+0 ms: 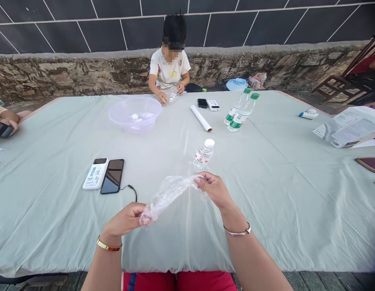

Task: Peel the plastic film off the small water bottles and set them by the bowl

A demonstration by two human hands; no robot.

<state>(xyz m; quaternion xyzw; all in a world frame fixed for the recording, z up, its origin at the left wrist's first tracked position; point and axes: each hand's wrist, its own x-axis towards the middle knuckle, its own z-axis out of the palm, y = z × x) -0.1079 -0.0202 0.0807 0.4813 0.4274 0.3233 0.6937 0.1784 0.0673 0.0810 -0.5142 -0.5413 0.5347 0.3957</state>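
Observation:
A crumpled sheet of clear plastic film (pixel 172 194) stretches between my two hands, just above the cloth near the table's front. My left hand (pixel 128 218) pinches its lower left end. The upper right end is gripped by my right hand (pixel 214 189), fingers closed on it. Right behind that hand stands a small clear bottle (pixel 203 154) with a white cap and a red-and-white label, upright and apart from the film. To the left of the film lie a white power bank (pixel 96 173) and a black phone (pixel 112 176) with a wrist cord.
A translucent purple basin (pixel 135 115) holds crumpled film. Beyond the bottle lie a white roll (pixel 201 118) and two green-capped bottles (pixel 240 113). A person (pixel 170 68) across the table handles a bottle. A white box (pixel 351 126) is at right; another person's hand holds a dark device (pixel 1 128) at left.

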